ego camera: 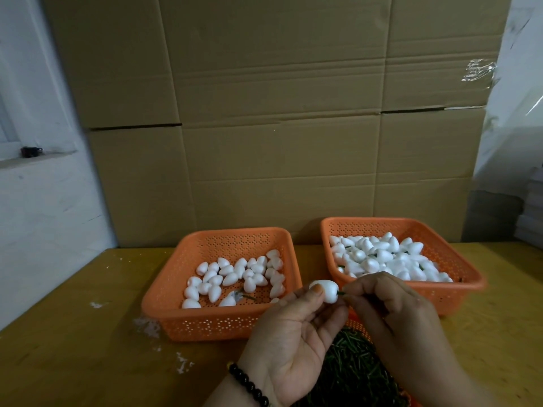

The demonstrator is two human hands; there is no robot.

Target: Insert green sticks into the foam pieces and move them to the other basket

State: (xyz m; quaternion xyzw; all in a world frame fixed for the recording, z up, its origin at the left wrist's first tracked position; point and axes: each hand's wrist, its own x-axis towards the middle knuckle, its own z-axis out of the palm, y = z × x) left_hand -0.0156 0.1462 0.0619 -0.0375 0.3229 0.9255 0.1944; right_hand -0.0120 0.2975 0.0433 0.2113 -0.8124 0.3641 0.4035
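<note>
A white egg-shaped foam piece (pixel 324 291) is held in the air over the near middle of the surface, lying sideways, with a short green stick (pixel 340 294) pushed into its right end. The left basket (pixel 205 324), orange and perforated, sits toward the back of the surface and holds a loose single layer of plain white foam pieces (pixel 235 274). The right basket (pixel 458 289), of the same kind, stands just beside it and is heaped with foam pieces with sticks (pixel 390 259). A pile of green sticks (pixel 349 365) lies at the near edge.
</note>
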